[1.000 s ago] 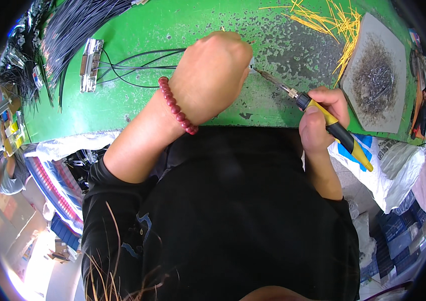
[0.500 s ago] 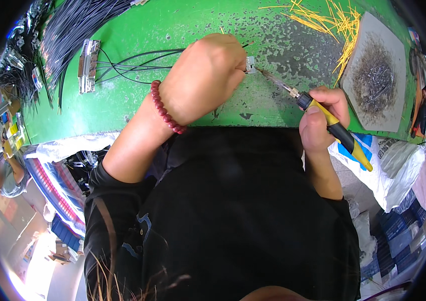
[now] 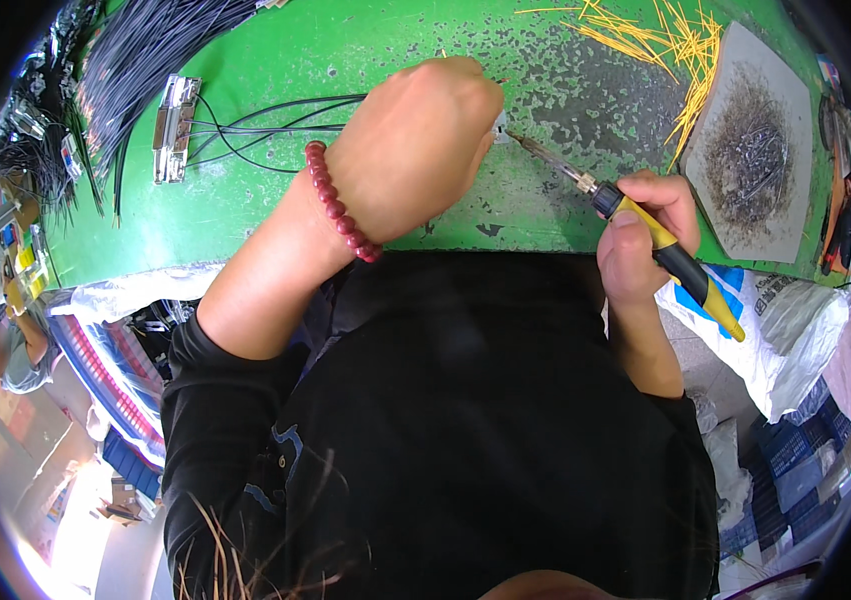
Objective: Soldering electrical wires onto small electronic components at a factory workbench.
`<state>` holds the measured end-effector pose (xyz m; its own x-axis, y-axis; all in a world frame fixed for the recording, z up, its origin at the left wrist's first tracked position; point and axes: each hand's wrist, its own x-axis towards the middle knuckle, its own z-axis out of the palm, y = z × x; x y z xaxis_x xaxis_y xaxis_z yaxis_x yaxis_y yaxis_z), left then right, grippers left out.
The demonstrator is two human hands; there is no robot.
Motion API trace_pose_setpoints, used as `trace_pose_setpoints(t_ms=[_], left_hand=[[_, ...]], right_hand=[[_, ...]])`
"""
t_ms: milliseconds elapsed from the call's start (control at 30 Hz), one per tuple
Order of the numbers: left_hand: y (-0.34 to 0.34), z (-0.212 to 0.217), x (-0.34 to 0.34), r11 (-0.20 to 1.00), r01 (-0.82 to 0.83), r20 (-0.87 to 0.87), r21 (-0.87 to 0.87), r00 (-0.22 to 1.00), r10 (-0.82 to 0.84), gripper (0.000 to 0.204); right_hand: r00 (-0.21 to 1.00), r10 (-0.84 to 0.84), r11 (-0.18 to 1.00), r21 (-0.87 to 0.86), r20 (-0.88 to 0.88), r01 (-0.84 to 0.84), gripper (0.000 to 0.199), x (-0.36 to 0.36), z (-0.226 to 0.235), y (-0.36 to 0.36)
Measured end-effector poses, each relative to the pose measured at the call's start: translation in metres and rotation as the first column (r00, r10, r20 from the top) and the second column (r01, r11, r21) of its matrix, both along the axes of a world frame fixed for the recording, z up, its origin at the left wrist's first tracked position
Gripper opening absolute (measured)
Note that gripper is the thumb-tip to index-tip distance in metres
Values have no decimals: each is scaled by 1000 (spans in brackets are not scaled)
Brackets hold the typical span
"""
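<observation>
My left hand is closed, knuckles up, over the green table, and its fingertips are hidden beneath it. Several thin black wires run under it from a silver metal connector part at the left. A small whitish part peeks out beside the fingers, mostly covered. My right hand grips a yellow-and-black soldering iron like a pen. Its thin tip points up and left and ends close to the whitish part; whether they touch I cannot tell.
A large bundle of dark wires lies at the far left. Yellow strands are scattered at the far right, beside a grey board with a dark, scorched-looking patch. Hand tools lie by the right edge. White plastic bags sit below the table.
My left hand has shifted slightly right and turned, covering more of the whitish part. The silver connector part has moved slightly with the wires. My right hand and the soldering iron stay nearly still.
</observation>
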<state>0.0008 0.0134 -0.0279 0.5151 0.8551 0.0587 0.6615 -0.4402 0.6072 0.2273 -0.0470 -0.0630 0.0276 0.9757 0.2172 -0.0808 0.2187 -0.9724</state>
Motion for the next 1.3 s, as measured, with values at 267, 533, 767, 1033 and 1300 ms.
trace_pose_setpoints(t_ms=[267,533,767,1033,1300], left_hand=[[5,-2,0,1000,19,-12,-21,1000,-20,9],[4,-2,0,1000,7,11,-28,1000,-7,9],[4,-3,-1,1000,3,26,-21,1000,-3,9],[5,-4,0,1000,4,8,-1,1000,-4,8],[5,-5,-3,999,-1,49,-39,999,3,9]], right_hand=[[999,-6,999,-38,34,7,21,-1,2,1],[999,31,999,-40,20,-30,19,-1,3,0],[999,42,999,-15,11,-42,20,2,-3,2],[990,-131,991,-16,-45,131,34,-7,3,1],[936,120,991,-99,330,-92,25,-29,28,55]])
